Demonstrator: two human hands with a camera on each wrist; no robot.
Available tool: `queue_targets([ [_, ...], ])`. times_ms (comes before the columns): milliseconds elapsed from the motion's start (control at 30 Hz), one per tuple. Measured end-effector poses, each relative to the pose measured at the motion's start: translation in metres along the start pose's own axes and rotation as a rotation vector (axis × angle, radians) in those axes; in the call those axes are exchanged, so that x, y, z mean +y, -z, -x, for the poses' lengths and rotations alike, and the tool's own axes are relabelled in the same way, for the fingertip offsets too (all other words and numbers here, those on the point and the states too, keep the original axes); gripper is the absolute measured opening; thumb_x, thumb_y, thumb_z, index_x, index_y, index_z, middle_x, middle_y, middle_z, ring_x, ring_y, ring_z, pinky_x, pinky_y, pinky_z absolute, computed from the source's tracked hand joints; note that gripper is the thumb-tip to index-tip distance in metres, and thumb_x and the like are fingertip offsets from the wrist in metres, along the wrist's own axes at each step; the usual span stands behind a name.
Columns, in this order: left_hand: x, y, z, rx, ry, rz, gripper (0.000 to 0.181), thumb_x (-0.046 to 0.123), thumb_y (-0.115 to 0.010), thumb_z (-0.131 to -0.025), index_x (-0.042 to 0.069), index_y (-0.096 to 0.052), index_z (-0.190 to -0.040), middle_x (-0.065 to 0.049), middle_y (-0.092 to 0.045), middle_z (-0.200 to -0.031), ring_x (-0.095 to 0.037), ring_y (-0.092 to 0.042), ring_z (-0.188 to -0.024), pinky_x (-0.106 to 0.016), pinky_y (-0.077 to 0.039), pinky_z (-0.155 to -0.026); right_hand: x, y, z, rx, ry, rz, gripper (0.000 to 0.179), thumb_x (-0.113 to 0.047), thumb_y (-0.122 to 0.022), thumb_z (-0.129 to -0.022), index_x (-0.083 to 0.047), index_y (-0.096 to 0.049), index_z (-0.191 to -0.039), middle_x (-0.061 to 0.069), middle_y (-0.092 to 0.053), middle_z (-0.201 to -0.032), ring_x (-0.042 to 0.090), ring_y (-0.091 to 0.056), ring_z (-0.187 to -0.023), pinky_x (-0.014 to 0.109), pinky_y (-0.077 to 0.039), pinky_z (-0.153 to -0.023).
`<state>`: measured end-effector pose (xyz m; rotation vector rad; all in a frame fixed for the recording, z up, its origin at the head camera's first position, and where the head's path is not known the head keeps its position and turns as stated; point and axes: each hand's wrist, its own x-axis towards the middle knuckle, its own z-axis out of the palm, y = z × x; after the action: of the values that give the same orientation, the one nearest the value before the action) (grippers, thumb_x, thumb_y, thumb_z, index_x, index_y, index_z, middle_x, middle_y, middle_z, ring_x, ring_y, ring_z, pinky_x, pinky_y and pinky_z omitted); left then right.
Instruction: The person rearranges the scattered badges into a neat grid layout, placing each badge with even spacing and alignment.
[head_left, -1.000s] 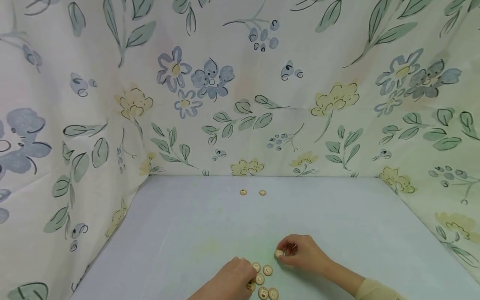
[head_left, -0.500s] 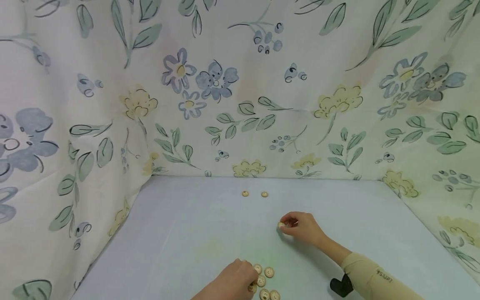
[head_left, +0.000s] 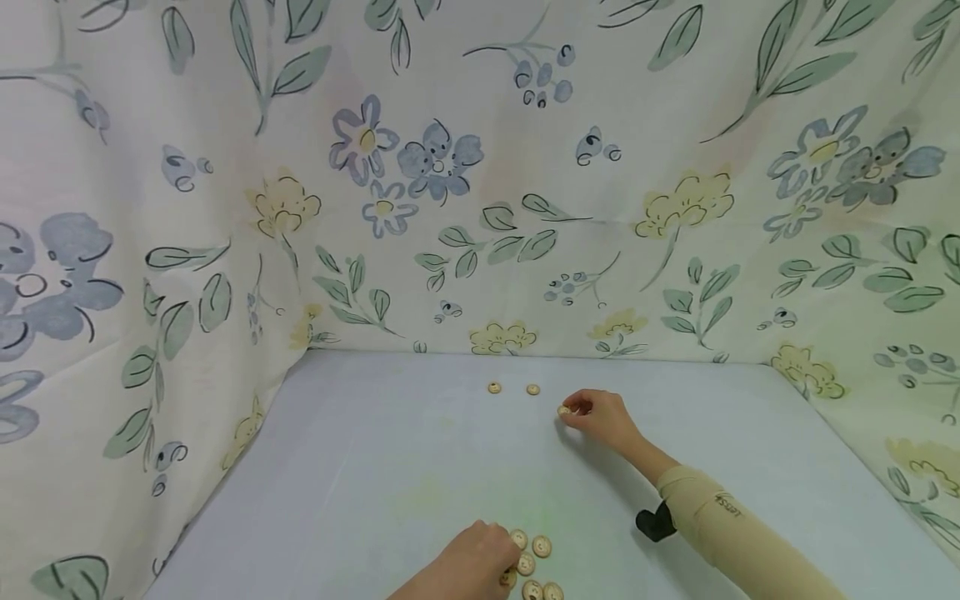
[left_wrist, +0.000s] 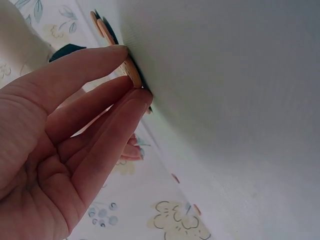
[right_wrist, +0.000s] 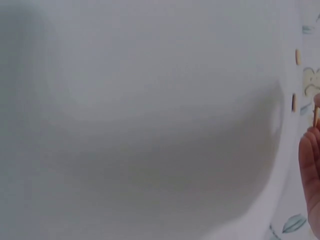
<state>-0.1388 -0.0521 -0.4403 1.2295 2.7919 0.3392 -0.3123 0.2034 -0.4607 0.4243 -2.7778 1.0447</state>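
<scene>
Pinching a button (head_left: 563, 411), the right grip (head_left: 604, 418) hovers above the table (head_left: 360, 450).

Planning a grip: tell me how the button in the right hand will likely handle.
The button is probably stiff; it shows no bend in the right hand. It looks thin and small, so likely light. Its round outline suggests it could roll if stood on edge.
</scene>
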Motion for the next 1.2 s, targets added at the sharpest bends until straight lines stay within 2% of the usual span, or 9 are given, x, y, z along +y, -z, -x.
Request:
queue_targets([
  [200, 0.001, 0.001, 0.000, -0.001, 0.001, 0.014, 0.043, 0.001, -0.076, -0.071, 0.017, -0.042, -0.051, 0.013, -0.024, -0.048, -0.002, -0.017, -0.045, -0.015, -0.020, -0.041, 0.007, 0.002, -0.017, 0.037, -0.044, 0.012, 0.019, -0.019, -0.076, -0.083, -0.006, -0.073, -0.096, 0.002, -0.067, -0.084, 0.018, -0.059, -0.079, 0.032, -0.047, -0.068],
  [400, 0.001, 0.000, 0.000, 0.037, -0.023, 0.007, 0.042, 0.000, -0.075, -0.070, 0.017, -0.042, -0.051, 0.013, -0.023, -0.049, -0.001, -0.016, -0.046, -0.014, -0.020, -0.041, 0.016, 0.002, -0.029, 0.061, -0.064, 0.032, 0.023, -0.021, -0.074, -0.084, -0.003, -0.072, -0.099, 0.005, -0.068, -0.088, 0.022, -0.062, -0.083, 0.035, -0.049, -0.071],
  [733, 0.001, 0.000, 0.000, 0.019, -0.008, 0.013, 0.043, 0.002, -0.076, -0.070, 0.017, -0.040, -0.051, 0.013, -0.021, -0.049, -0.001, -0.015, -0.045, -0.015, -0.019, -0.041, 0.024, 0.002, -0.037, 0.045, -0.115, 0.048, 0.024, -0.017, -0.073, -0.084, 0.002, -0.070, -0.099, 0.009, -0.067, -0.088, 0.024, -0.060, -0.083, 0.039, -0.049, -0.075],
  [967, 0.002, -0.001, -0.001, -0.014, 0.013, -0.005, 0.041, 0.010, -0.078, -0.070, 0.017, -0.043, -0.051, 0.014, -0.022, -0.048, 0.000, -0.016, -0.044, -0.015, -0.020, -0.040, 0.029, -0.003, -0.041, 0.035, -0.156, 0.060, 0.022, -0.017, -0.072, -0.084, 0.002, -0.070, -0.097, 0.010, -0.067, -0.087, 0.025, -0.060, -0.082, 0.038, -0.048, -0.073],
  [1200, 0.001, 0.000, -0.001, -0.005, 0.004, -0.003, 0.045, 0.007, -0.077, -0.070, 0.017, -0.037, -0.051, 0.013, -0.019, -0.049, -0.001, -0.014, -0.045, -0.016, -0.018, -0.040, 0.031, -0.008, -0.044, 0.028, -0.170, 0.077, 0.023, -0.017, -0.070, -0.087, 0.002, -0.069, -0.100, 0.011, -0.067, -0.090, 0.025, -0.060, -0.085, 0.039, -0.049, -0.074],
])
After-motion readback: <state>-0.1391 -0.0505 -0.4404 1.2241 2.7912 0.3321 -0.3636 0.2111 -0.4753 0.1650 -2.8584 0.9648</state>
